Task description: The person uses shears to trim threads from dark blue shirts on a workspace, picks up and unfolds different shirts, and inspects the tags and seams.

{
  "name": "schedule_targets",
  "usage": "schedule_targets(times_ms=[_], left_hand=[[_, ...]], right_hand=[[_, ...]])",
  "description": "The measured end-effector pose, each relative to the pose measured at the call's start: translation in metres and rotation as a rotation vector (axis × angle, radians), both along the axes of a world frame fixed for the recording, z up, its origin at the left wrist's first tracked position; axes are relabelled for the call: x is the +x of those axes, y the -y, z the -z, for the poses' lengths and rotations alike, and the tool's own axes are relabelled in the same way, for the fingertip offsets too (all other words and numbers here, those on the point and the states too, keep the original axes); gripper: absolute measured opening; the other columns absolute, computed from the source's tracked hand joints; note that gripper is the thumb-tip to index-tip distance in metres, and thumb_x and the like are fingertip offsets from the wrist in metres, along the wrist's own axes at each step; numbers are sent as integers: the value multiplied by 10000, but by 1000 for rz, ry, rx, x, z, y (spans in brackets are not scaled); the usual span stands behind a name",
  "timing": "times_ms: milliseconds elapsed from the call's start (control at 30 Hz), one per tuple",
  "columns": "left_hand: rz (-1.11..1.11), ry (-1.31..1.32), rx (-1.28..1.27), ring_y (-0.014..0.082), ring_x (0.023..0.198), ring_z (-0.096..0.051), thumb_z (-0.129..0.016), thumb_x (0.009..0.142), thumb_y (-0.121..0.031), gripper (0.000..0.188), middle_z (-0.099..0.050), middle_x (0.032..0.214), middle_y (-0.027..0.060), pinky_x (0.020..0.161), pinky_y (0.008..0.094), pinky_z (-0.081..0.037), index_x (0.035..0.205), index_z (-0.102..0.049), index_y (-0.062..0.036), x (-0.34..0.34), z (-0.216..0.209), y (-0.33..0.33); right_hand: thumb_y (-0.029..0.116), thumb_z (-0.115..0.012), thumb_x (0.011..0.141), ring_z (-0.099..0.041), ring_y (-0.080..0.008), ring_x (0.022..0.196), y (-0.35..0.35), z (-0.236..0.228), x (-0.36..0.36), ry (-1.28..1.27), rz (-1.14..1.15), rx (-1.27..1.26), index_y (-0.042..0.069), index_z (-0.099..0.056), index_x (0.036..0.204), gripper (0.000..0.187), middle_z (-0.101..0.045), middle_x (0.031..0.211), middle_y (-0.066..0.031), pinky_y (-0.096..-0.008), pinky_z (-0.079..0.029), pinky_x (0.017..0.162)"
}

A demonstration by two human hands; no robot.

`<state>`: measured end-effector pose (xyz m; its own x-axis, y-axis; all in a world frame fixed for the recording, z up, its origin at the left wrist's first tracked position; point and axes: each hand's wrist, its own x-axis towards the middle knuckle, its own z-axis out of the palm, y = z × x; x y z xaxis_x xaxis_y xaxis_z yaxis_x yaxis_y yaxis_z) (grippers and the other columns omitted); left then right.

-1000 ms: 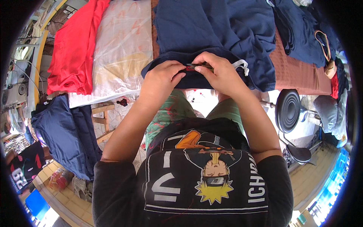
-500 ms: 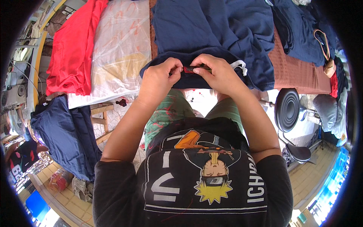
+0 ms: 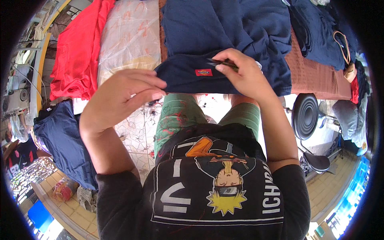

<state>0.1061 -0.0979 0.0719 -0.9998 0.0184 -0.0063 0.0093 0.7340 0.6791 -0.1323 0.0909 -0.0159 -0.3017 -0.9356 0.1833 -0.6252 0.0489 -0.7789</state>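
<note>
A navy garment [image 3: 224, 34] is spread over the table in front of me, its waistband edge toward me. On that edge sits a small red label patch [image 3: 203, 72]. My right hand [image 3: 242, 72] is closed around small dark thread snips [image 3: 226, 63], whose pointed tip is blurred and points left, just above the patch. The fingers of my left hand [image 3: 124, 94] are loosely stretched out and hold nothing. It hovers at the left end of the waistband, apart from the patch. Part of a white drawstring [image 3: 259, 65] shows behind my right hand.
Left of the garment lie a sheet of clear plastic [image 3: 128, 36] and red cloth [image 3: 76, 52]. Dark blue clothes [image 3: 66, 140] hang at the lower left. Folded navy garments [image 3: 316, 36] rest on the brown table cover [image 3: 316, 82] at right, above a round black disc [image 3: 305, 116].
My left hand has let go of the waistband and moved left toward me. My right hand has shifted slightly right with the snips, uncovering the whole red patch.
</note>
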Motion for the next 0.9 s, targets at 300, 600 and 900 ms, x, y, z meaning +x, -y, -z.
schedule_targets(times_ms=[300, 600, 900], left_hand=[[-528, 10, -328, 205, 955, -618, -718, 824, -175, 306, -654, 1006, 103, 866, 335, -462, 1076, -623, -29, -36, 76, -15], [-872, -1184, 1089, 171, 829, -621, -468, 986, -185, 183, -651, 995, 65, 815, 282, -500, 1027, -600, -65, 42, 29, 189], [-1070, -811, 367, 233, 1234, -466, -632, 911, -200, 417, -539, 1277, 108, 1047, 378, -348, 1273, -524, -23, -58, 52, 86]], right_hand=[[115, -663, 867, -617, -184, 785, -16, -22, -13, 34, 185, -134, 31, -617, 1050, 205, -642, 907, -106, -276, -481, 716], [173, -668, 903, -503, -44, 715, -59, -86, -130, 179, 737, -539, 52, -638, 1073, 210, -613, 861, 31, -201, -419, 630], [231, -682, 883, -555, -79, 754, -35, -39, -221, 127, 700, -278, 19, -707, 981, 235, -664, 794, -14, -253, -456, 719]])
